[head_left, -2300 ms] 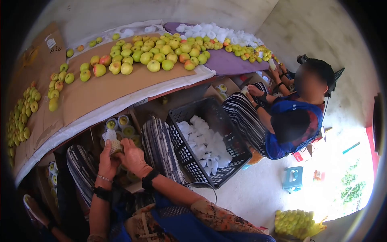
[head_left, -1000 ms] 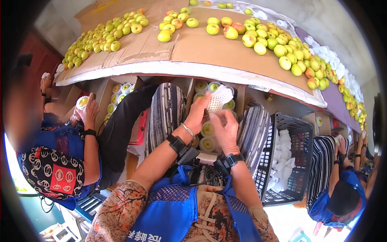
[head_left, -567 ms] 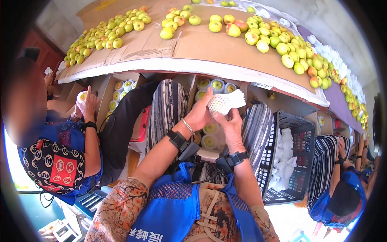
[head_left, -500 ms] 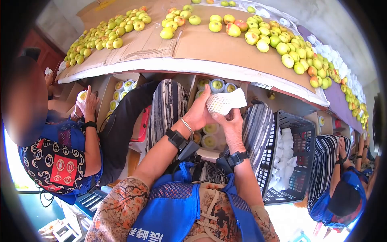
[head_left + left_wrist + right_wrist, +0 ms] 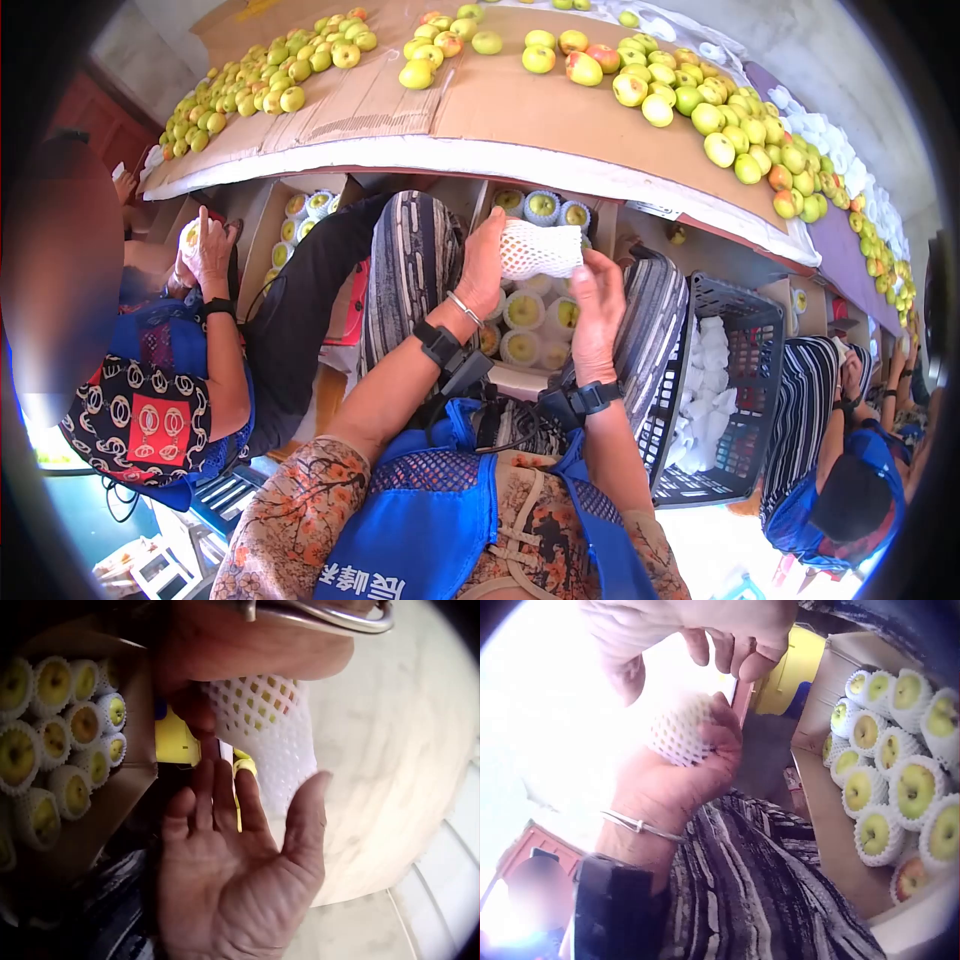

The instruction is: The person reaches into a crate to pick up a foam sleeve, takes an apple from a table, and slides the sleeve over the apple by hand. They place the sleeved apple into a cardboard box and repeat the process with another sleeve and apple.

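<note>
I see the netted apple (image 5: 542, 250) in front of the table's near edge (image 5: 470, 157), left hand (image 5: 482, 265) curled round it, right hand (image 5: 597, 312) empty, fingers loosely extended — a slackened left grip could drop it.

Floral sleeves (image 5: 300, 505), silver bangle (image 5: 464, 307), 2 black wristbands (image 5: 438, 346), blue garment (image 5: 415, 535), perhaps a vest.

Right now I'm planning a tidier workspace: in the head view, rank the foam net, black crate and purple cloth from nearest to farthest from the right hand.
1. Foam net, held in the left hand, just left of the right hand.
2. Black crate, to the right.
3. Purple cloth, forward and farther right.
</note>
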The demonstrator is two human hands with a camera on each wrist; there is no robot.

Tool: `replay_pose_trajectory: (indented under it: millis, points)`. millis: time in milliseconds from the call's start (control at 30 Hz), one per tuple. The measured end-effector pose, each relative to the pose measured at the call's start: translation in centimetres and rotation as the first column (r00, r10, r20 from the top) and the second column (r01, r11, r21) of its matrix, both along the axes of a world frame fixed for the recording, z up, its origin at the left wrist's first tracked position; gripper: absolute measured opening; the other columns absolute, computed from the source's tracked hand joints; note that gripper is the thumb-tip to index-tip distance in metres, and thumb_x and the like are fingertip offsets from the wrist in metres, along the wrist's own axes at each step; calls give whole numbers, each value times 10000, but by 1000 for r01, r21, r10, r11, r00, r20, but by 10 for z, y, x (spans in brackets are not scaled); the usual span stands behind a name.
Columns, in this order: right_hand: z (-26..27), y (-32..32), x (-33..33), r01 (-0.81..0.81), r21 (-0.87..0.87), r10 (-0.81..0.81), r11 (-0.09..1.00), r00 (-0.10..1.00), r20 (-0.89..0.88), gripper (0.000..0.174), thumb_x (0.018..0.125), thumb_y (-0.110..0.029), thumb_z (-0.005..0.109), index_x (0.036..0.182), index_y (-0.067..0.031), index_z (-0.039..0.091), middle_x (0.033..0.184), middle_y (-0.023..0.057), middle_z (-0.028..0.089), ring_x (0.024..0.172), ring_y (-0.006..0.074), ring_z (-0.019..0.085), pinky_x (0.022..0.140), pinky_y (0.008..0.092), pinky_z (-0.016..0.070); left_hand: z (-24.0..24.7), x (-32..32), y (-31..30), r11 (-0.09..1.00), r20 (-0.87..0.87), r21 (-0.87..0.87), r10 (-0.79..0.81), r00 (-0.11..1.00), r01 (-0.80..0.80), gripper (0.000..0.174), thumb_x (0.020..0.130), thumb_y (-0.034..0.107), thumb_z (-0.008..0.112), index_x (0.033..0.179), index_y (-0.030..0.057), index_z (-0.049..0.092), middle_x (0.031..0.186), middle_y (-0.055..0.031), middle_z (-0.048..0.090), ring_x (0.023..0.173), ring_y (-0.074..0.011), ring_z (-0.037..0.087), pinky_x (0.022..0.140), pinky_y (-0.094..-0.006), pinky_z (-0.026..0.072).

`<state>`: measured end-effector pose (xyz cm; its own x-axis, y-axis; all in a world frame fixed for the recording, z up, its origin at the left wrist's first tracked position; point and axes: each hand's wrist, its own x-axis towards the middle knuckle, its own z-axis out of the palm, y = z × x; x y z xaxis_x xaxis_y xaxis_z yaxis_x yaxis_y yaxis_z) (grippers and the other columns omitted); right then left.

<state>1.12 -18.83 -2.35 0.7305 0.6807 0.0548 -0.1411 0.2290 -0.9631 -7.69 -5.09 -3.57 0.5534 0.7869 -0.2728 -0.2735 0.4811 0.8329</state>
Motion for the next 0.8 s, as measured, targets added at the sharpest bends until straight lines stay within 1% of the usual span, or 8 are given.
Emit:
replay_pose_trajectory:
  millis: [67,200,300,367,533,633,733,800]
  points:
    - [1,-2,2,156,30,-155,987,987,-29,265,935,-182,672,1109,-17,560,1052,41,614,990,106,550,855,276,473,-4,0,4,995,-17,95,17,1000,-16,422,1012,365,421,986,-3,627,888,-94,671,767,-145,654,699,-293,527]
    - [3,0,-1,132,-61,-121,989,981,150,213,925,-206,689,947,-8,613,834,-19,598,748,60,511,696,228,439,-2,-2,5,928,-93,372,10,996,25,381,993,279,392,960,-12,637,878,-89,668,758,-137,637,706,-278,516]
    - [-6,6,4,61,-216,-19,974,981,192,243,925,-222,690,906,10,619,803,-13,596,724,56,496,673,234,437,3,-2,5,865,-142,500,26,990,49,363,971,236,391,971,-35,632,871,-98,661,764,-143,623,719,-280,506]
    - [-11,9,6,15,-214,20,977,987,158,280,922,-241,696,898,31,629,784,-3,596,724,54,490,666,233,433,-8,-1,11,808,-144,586,31,989,60,354,966,229,398,983,-40,628,872,-103,660,769,-144,618,718,-280,504]
    - [-5,13,3,-9,-124,11,992,1000,14,278,908,-224,710,906,40,622,800,22,618,738,70,523,689,242,443,-4,-1,7,857,-159,502,-42,986,118,318,965,215,431,989,-35,626,881,-89,662,777,-114,606,711,-262,497]
    - [-3,15,1,33,-139,-17,990,993,115,235,904,-179,702,912,37,608,831,39,641,758,86,554,708,262,465,-7,2,6,815,-196,553,-71,978,170,315,971,221,445,998,-34,627,878,-80,664,773,-99,601,703,-251,492]
    - [-16,17,0,197,-230,-85,953,904,420,180,895,-122,685,934,31,598,846,43,650,787,96,579,706,286,488,-10,3,4,809,-201,560,-77,977,179,323,976,234,451,1006,-34,629,864,-76,664,762,-94,599,695,-248,489]
    - [-11,15,-5,264,-232,-120,936,861,494,167,889,-96,676,965,28,594,861,36,644,789,101,589,679,289,497,-14,3,3,819,-202,548,-68,977,170,327,977,238,452,1007,-35,630,855,-75,664,754,-94,598,690,-251,488]
